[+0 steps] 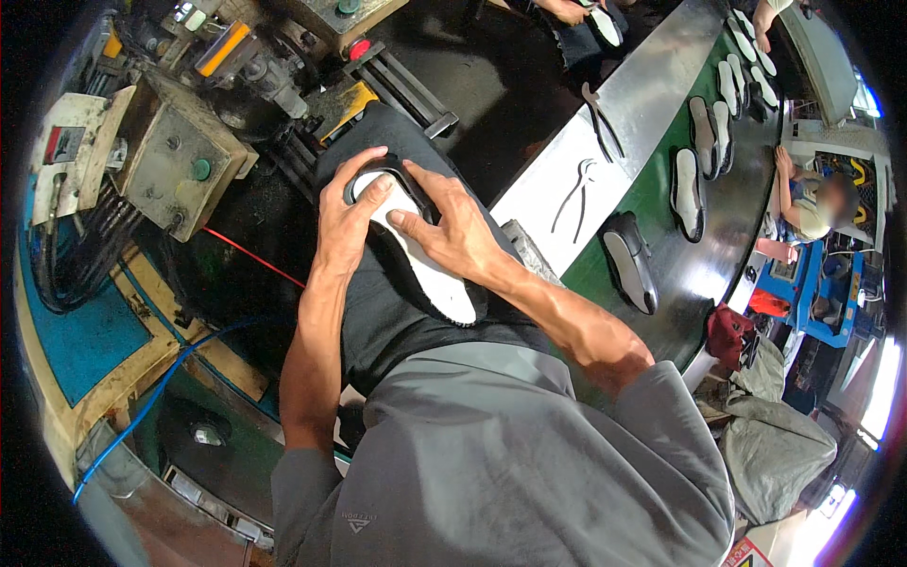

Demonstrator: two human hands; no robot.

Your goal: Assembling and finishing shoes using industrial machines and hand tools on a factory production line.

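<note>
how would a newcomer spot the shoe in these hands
Start at the dark trousers mid-picture. Over them is a black shoe, white sole up, with the left hand and right hand at its far end. Unlike the shoes lying on the green belt, it is held.

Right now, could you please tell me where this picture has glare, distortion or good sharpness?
Head view: glare whitens part of the dark worktop at right, and the bright light by the right edge looks overexposed. Head view, too: edges bow near the dark rim, while the left hand, right hand and held shoe look fairly sharp.
</note>
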